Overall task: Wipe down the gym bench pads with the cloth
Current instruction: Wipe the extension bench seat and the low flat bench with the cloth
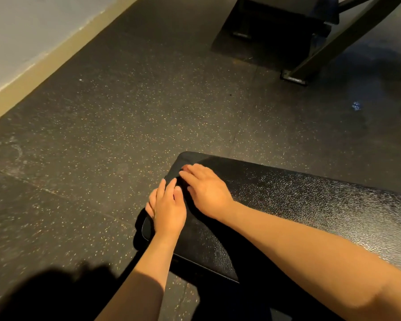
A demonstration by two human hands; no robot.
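Far left: one pale grey wall (21, 31), matte and smooth, edged below by one flat olive-yellow skirting band (33, 76) running on a slant. Below it and across the whole middle: black rubber floor (125, 112), grainy, flecked all over with tiny pale and orange specks, faint straight seams between mats.

Lower middle: two bare hands, side by side. Left hand (166, 206) palm down on the rounded end of the bench pad (310, 205). Fingers straight and close together, pointing away, the outer ones lapping over the pad's edge, thumb lying along the top. Grips nothing that shows.

Just to its right: right hand (206, 191), also palm down, flat on the pad near its far corner, fingers stretched out and slightly spread. Nothing curled, nothing pinched.

Between the two sets of fingertips: a small dark fold (173, 177), black on black. Cloth or pad cover, cannot tell.

One pad in view: a long slab with rounded corners, covered in black pebbled vinyl, glossy where lit, reaching from the lower middle out past the right edge.

Top right: one dark steel frame (347, 35) of square section, with two flat foot plates (293, 78) on the floor, well apart from the pad. Further right: one small bluish-white scrap (356, 105) lying on the rubber.
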